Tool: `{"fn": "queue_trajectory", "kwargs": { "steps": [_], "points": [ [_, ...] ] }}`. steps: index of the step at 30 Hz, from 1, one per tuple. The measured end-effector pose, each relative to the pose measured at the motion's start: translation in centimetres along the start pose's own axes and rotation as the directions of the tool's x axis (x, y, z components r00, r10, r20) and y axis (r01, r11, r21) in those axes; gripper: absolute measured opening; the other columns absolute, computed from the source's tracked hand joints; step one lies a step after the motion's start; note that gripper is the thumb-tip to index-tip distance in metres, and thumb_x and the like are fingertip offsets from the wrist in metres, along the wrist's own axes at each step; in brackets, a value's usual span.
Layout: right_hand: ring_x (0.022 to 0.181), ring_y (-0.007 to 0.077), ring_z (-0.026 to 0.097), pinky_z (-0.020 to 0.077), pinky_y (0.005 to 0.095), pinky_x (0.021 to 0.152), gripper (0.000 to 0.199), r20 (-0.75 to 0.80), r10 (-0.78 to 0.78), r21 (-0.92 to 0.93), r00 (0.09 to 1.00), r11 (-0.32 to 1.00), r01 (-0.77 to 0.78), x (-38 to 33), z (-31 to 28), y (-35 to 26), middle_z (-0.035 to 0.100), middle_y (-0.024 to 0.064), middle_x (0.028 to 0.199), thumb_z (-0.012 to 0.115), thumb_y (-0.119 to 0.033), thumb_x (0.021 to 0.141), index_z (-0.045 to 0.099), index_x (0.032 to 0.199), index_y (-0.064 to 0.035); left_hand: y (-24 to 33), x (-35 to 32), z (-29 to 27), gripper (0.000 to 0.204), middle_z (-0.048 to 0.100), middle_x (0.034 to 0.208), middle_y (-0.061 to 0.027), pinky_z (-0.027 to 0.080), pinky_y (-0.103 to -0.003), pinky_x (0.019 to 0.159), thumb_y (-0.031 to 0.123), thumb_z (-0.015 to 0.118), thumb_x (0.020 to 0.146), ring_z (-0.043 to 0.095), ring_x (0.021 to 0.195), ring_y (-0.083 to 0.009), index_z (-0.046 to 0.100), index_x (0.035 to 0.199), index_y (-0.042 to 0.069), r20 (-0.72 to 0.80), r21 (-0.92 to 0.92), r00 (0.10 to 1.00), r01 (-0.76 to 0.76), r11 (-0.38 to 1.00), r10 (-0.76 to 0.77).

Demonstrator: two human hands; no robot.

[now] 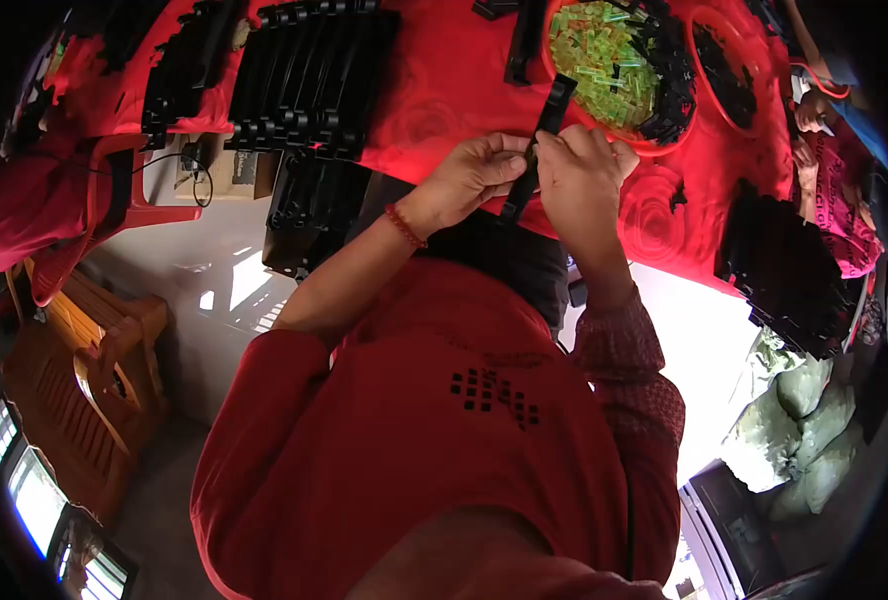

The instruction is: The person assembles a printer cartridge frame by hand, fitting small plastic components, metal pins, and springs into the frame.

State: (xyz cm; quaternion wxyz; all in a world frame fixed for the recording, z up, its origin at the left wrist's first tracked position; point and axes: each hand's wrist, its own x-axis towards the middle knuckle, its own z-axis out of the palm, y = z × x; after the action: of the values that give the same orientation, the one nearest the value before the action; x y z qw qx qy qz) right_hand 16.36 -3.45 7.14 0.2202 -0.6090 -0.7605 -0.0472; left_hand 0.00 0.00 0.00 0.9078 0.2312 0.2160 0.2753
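Observation:
A long, narrow black plastic strip (556, 102) slants between my hands at the near edge of the red-covered table (424, 110). My left hand (472, 178), with a red bead bracelet on its wrist, pinches the strip from the left with thumb and fingers. From the other side my right hand (584, 185) is closed on it, fingers bent and pressed against its middle. Whether a small part sits under the right fingertips is hidden. Just beyond the right hand stands a round red basin (636, 148) of small yellow-green translucent pieces and small black parts.
Rows of black strips (309, 75) lie at the far left, with a box of more (314, 195) below the edge. Another red basin (699, 30) and a black stack (789, 270) are on the right. A co-worker's hands (809, 130) show there. A red chair (134, 200) stands left.

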Motion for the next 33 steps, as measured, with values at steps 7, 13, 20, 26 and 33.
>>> {"fn": "queue_trajectory", "kwargs": {
  "steps": [7,13,20,26,33],
  "points": [
    [0.085,0.0200,0.058,0.0333,0.0421,0.085,0.023,0.043,0.072,-0.043,0.996,0.997,-0.070,-0.1,0.4,-0.6,0.058,0.0007,0.082,0.066,-0.014,0.082,0.067,0.105,-0.0104,0.1,-0.1,0.1,0.035,0.064,0.115,-0.0028,0.051,-0.029,0.096,0.017,0.064,0.096,0.062,0.106,-0.0123,0.054,0.125,0.001,-0.060,0.033,0.998,-0.020,0.999,0.022],
    [0.085,0.0209,0.058,0.0346,0.0378,0.085,0.037,-0.079,0.395,0.352,0.915,0.870,-0.345,-1.8,1.4,-0.8,0.061,0.0022,0.089,0.073,-0.011,0.081,0.062,0.116,-0.0112,0.0,-0.2,0.7,0.038,0.063,0.117,-0.0050,0.050,-0.028,0.097,0.015,0.064,0.095,0.062,0.107,-0.0139,0.052,0.127,0.000,-0.007,-0.020,0.997,-0.077,0.997,0.077],
    [0.088,0.0207,0.057,0.0337,0.0398,0.083,0.020,-0.211,0.247,0.198,0.946,0.958,-0.206,-2.2,1.6,-1.4,0.060,0.0024,0.094,0.072,-0.010,0.078,0.071,0.097,-0.0127,-0.2,-0.2,0.6,0.042,0.062,0.121,-0.0035,0.048,-0.031,0.098,0.020,0.065,0.095,0.060,0.111,-0.0143,0.050,0.130,0.002,-0.005,0.024,0.998,-0.063,0.998,0.063],
    [0.089,0.0216,0.056,0.0319,0.0409,0.085,0.019,-0.153,0.176,0.094,0.973,0.982,-0.163,-2.0,1.4,-1.5,0.057,0.0021,0.091,0.069,-0.010,0.077,0.071,0.096,-0.0118,-0.7,-0.1,0.3,0.042,0.062,0.119,-0.0031,0.048,-0.028,0.094,0.019,0.064,0.096,0.060,0.106,-0.0117,0.050,0.131,0.003,-0.017,0.080,0.997,-0.075,0.994,0.077],
    [0.091,0.0217,0.057,0.0320,0.0419,0.087,0.018,0.030,0.139,-0.012,0.990,0.990,-0.139,-1.5,0.4,-1.4,0.058,0.0031,0.094,0.068,-0.011,0.079,0.070,0.097,-0.0122,-1.0,-0.1,0.4,0.039,0.062,0.118,-0.0025,0.047,-0.025,0.091,0.020,0.066,0.095,0.060,0.104,-0.0099,0.052,0.128,0.004,-0.011,0.093,0.995,-0.097,0.991,0.098]
  ]
}}
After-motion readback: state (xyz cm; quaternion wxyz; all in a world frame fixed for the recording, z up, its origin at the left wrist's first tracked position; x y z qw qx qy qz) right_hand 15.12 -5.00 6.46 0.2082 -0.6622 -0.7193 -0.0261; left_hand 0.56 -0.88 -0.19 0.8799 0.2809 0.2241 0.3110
